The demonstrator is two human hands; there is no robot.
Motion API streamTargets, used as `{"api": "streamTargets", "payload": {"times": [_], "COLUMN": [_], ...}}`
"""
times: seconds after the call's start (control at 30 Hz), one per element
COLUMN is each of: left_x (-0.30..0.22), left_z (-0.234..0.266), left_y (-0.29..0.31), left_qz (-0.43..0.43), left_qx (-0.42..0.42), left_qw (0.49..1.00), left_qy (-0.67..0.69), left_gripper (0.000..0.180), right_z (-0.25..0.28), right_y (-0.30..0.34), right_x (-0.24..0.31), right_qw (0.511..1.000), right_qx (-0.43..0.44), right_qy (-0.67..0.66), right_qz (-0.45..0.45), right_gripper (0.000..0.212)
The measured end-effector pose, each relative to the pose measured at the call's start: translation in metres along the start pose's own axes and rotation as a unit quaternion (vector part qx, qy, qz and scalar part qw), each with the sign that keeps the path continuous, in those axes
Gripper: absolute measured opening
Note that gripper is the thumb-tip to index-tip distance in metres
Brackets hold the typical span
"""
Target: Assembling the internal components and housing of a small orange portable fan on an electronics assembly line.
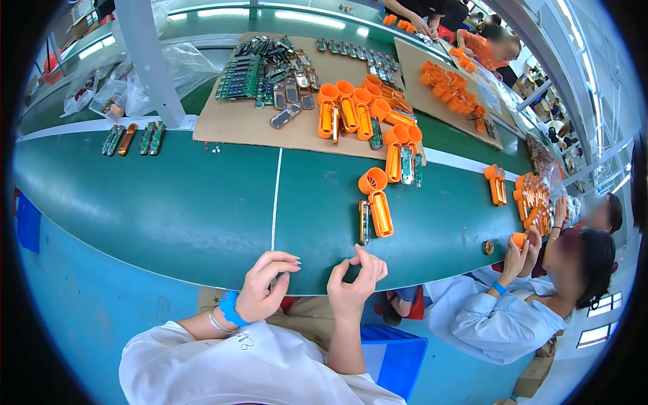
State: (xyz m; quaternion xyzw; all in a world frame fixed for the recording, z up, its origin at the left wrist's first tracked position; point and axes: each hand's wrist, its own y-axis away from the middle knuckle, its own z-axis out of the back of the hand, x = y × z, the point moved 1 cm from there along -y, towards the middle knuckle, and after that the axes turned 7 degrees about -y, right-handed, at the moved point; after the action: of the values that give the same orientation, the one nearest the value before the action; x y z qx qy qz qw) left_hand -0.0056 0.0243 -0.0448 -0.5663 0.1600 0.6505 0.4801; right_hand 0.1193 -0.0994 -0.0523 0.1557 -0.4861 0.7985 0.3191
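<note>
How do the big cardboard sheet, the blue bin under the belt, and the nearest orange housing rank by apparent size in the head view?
1. Cardboard sheet
2. Blue bin, though closer to the camera
3. Orange housing

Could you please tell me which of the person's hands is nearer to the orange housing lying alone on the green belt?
The right hand is nearer, just below the orange housing; the left hand is farther, below and to its left.

A white post (150,64) is standing at the far side of the green belt (169,196), clear plastic bags (108,91) are lying beside it, and a neighbouring person in white (503,317) is sitting by a blue bin (395,354)
</note>
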Motion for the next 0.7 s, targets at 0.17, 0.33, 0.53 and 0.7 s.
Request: {"api": "streamTargets", "payload": {"times": [0.17, 0.33, 0.53, 0.7], "left_x": [-0.0022, -0.0015, -0.0018, -0.0015], "left_z": [-0.0002, 0.0002, 0.0003, -0.0003], "left_y": [-0.001, -0.0005, -0.0009, -0.0004], "left_qz": [0.003, 0.009, 0.006, 0.006], "left_qx": [0.003, 0.001, -0.003, -0.006], "left_qw": [1.0, 1.0, 1.0, 1.0], "left_qy": [-0.003, 0.002, -0.001, 0.001], "left_gripper": [0.024, 0.023, 0.021, 0.02], "right_z": [-0.001, 0.0005, -0.0014, -0.0012], "right_y": [-0.0008, -0.0025, 0.0006, 0.0013], "right_x": [-0.0014, 0.001, -0.0018, -0.0023], "right_qw": [1.0, 1.0, 1.0, 1.0], "right_qx": [-0.004, 0.001, -0.005, -0.005], "right_qy": [0.007, 0.002, 0.005, 0.003], "right_qz": [0.004, 0.002, 0.002, 0.002], "right_gripper": [0.044, 0.043, 0.044, 0.043]}}
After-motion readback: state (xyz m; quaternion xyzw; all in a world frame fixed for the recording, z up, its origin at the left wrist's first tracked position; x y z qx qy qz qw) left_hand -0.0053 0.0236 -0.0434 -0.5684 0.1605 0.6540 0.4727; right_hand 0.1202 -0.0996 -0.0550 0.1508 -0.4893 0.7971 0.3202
